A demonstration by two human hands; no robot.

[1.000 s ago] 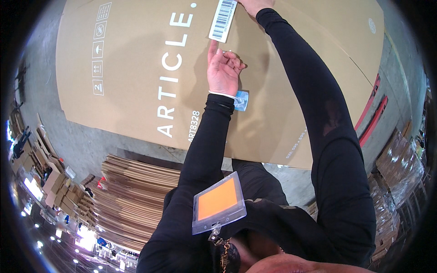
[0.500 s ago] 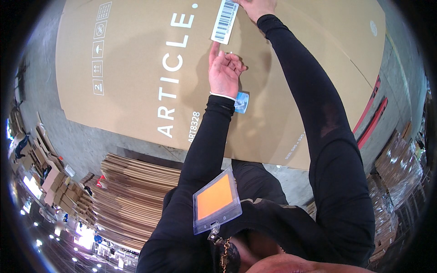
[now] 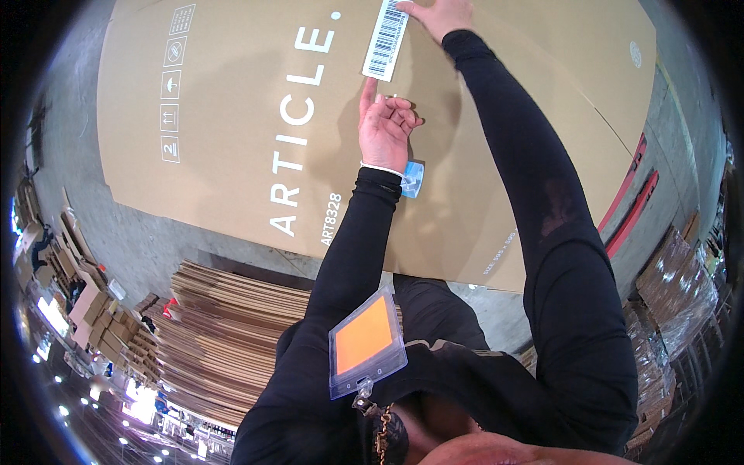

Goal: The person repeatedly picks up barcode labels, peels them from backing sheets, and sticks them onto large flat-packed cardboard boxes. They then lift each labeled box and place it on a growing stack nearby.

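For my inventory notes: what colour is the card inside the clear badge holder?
Orange, seen in the head view: the badge card in its clear holder.

A long white barcode label [image 3: 386,39] lay flat, slightly slanted, near the far edge of the big brown cardboard box [image 3: 232,116].

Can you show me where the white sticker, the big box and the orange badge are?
Sticker [image 3: 386,39], head view, middle of its stripes.
Box [image 3: 232,101], head view, bare brown face.
Badge [image 3: 365,335], head view, orange middle.
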